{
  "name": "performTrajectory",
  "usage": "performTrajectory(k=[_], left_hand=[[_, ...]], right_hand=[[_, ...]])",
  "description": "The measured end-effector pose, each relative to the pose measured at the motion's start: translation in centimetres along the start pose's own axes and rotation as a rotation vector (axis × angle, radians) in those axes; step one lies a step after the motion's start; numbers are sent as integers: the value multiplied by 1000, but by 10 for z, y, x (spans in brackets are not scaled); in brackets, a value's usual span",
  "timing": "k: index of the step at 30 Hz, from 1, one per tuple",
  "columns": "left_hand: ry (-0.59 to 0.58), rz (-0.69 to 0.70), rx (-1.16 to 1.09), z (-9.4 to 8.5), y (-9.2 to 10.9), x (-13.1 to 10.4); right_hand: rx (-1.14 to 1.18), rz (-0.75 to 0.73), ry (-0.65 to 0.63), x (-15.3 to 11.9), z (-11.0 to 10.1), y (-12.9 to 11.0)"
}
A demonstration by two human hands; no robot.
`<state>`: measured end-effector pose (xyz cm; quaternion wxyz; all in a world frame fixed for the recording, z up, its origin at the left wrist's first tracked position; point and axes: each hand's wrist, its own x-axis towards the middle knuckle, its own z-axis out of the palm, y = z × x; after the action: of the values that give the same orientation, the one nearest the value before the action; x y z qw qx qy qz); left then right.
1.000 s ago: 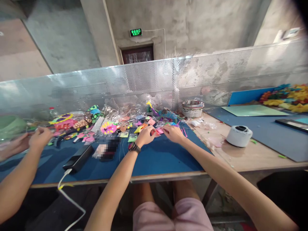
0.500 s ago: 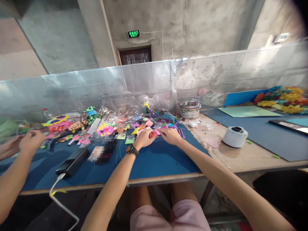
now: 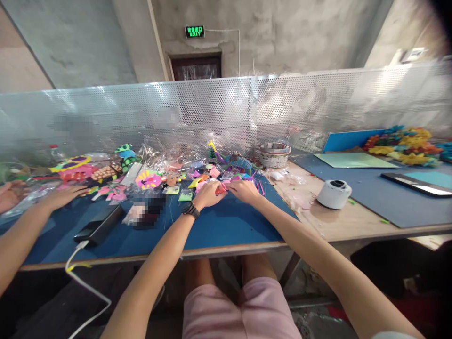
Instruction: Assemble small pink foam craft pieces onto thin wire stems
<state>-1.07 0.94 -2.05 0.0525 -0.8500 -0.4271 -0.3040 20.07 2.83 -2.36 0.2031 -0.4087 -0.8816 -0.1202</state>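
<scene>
My left hand (image 3: pixel 209 194) is closed on a small pink and red soft-looking piece (image 3: pixel 221 188) above the blue mat (image 3: pixel 226 221). Pinched fingers of my right hand (image 3: pixel 243 190) meet the same pink piece from the right side. Its exact kind is too small to make out, and the fingers cover part of it. Just beyond my hands lie colourful cut-out pieces, among them a yellow one (image 3: pixel 198 181) and purple strips (image 3: pixel 260 183). A small bag with green contents (image 3: pixel 185 195) rests left of my left hand.
At the left, a co-worker's hand (image 3: pixel 67 197) reaches over craft pieces. A black power bank (image 3: pixel 99 226) with a white cable lies near the front edge. Rightward stand a woven basket (image 3: pixel 274 156) and a white roll (image 3: pixel 334 194). A perforated metal screen (image 3: pixel 219 108) runs behind.
The view has shifted slightly, moving the table up and left in the picture. My hands stay together at the pink piece. The co-worker's hand has moved right, onto the craft pieces.
</scene>
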Motion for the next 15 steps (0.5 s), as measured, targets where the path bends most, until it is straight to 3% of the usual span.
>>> performTrajectory(k=[7,15], left_hand=[[-2,-24,-43,-1,-1,1],[-17,-81,-241,0,-4,5]], right_hand=[[-22,-40,35,-1,2,2],[-61,-74,68,-2,1,2]])
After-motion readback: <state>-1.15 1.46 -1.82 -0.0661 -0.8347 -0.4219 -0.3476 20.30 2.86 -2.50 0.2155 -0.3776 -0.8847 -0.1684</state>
